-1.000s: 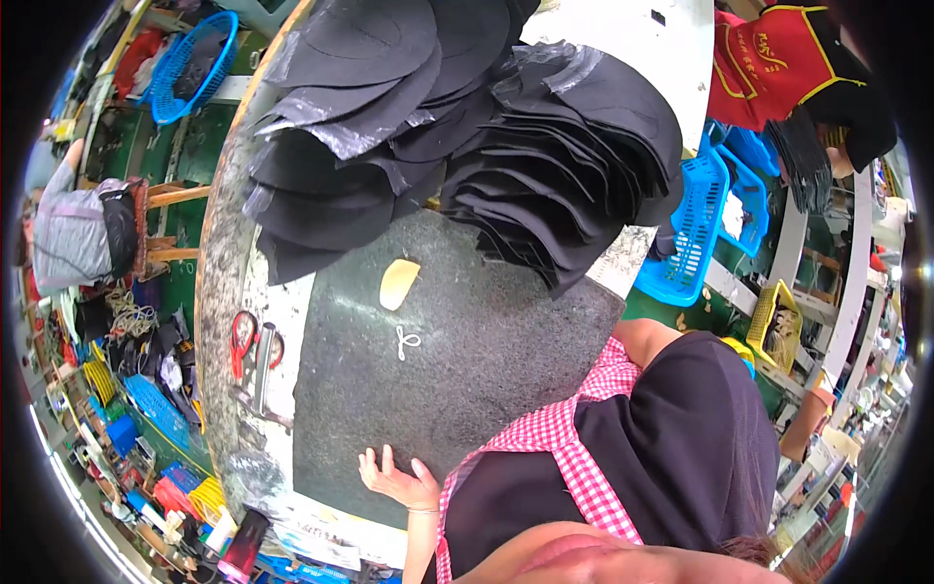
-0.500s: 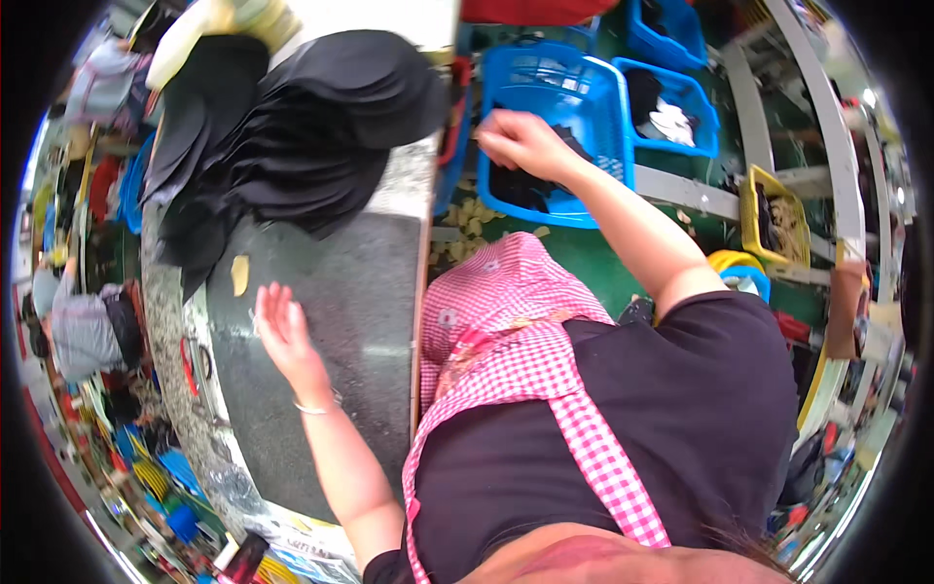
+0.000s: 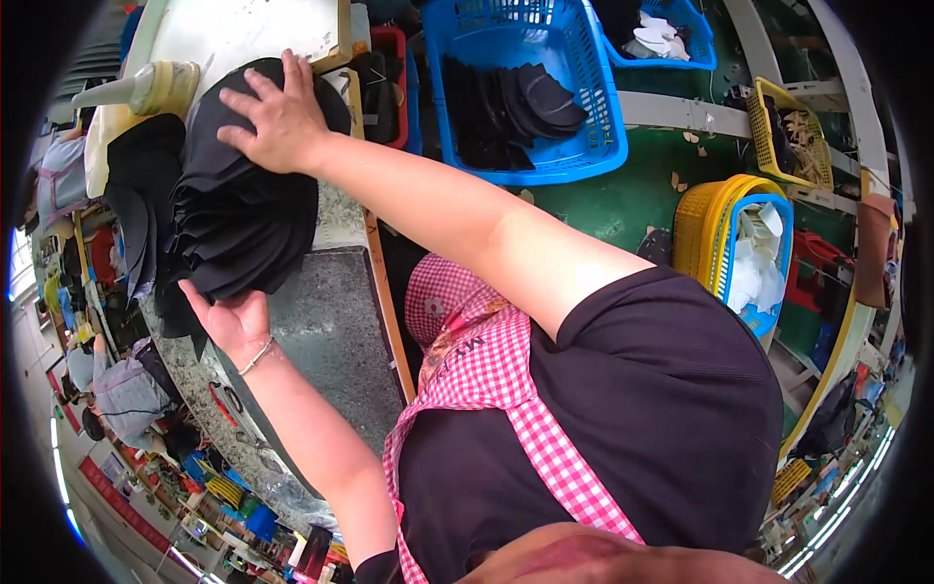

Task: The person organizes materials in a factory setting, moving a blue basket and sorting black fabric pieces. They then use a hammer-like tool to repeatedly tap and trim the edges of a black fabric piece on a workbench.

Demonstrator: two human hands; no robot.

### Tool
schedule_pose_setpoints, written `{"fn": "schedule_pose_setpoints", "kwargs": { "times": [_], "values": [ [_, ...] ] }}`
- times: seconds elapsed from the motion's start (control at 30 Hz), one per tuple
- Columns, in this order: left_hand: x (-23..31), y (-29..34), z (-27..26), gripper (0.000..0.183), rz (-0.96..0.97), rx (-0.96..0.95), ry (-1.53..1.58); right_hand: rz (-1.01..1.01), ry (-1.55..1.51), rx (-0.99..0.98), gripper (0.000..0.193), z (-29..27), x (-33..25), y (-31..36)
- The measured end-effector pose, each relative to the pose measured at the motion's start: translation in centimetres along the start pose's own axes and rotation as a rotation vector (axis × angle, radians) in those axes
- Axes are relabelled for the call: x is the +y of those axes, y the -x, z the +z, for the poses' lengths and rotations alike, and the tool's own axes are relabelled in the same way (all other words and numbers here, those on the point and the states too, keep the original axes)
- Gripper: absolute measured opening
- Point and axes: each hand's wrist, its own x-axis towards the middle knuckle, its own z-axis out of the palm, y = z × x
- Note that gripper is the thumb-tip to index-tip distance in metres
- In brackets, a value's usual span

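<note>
A fanned stack of thin black rounded pieces (image 3: pixel 248 234) lies on the worktable, their material too plain to name. My right hand (image 3: pixel 282 122) rests on the far end of this stack, palm down with its fingers spread. At the near end, my left hand (image 3: pixel 233 321) is turned palm up against the stack's edge. Its thumb and finger are apart, and some fingertips are hidden by the black pieces. More black pieces (image 3: pixel 141 209) overlap on the left side of the stack.
Below the table on the right stands a blue basket (image 3: pixel 608 127) with black pieces (image 3: pixel 525 102) inside. Beyond the stack are a white board (image 3: pixel 248 29) and a pale nozzle-topped container (image 3: pixel 161 88). Yellow and blue baskets (image 3: pixel 705 229) stand farther right; people sit at far left.
My right hand has swung left from over the blue basket onto the black stack. My left hand has moved forward from above the table to the stack's near edge. The view has shifted.
</note>
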Motion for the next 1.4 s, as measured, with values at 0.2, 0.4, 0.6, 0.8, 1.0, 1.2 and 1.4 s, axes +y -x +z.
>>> {"fn": "schedule_pose_setpoints", "kwargs": {
  "times": [0.2, 0.4, 0.6, 0.8, 1.0, 1.2, 1.4],
  "values": [
    [-1.0, -1.1, 1.9, 0.079, -0.047, -0.160, -0.068, -0.026, -0.012, -0.144, 0.049, 0.6, -1.3, 2.2],
    [-1.9, -0.8, 3.1, 0.088, 0.038, -0.154, -0.079, 0.021, -0.023, -0.370, 0.060, -1.7, -0.8, 0.0],
    [-2.3, -2.2, 0.6, 0.109, 0.114, -0.267, 0.089, 0.030, 0.188, -0.602, 0.052, -3.2, -3.8, -1.9],
    [-4.6, -4.7, 4.2, 0.082, 0.190, -0.294, 0.142, 0.046, 0.187, -0.591, 0.059, -1.5, -1.9, -4.1],
    [-7.5, -5.4, 2.3, 0.030, 0.126, -0.379, 0.321, -0.421, -0.098, -0.655, 0.050, -1.3, 2.3, -4.6],
    [-10.4, 1.4, 0.3, 0.066, 0.001, -0.550, 0.472, -0.586, -0.348, -0.627, 0.058, -5.6, -0.8, 0.3],
    [-6.3, 10.5, -8.2, 0.079, 0.259, -0.531, 0.428, -0.684, -0.418, -0.590, 0.065, -6.7, -10.4, 9.2]
  ]
}}
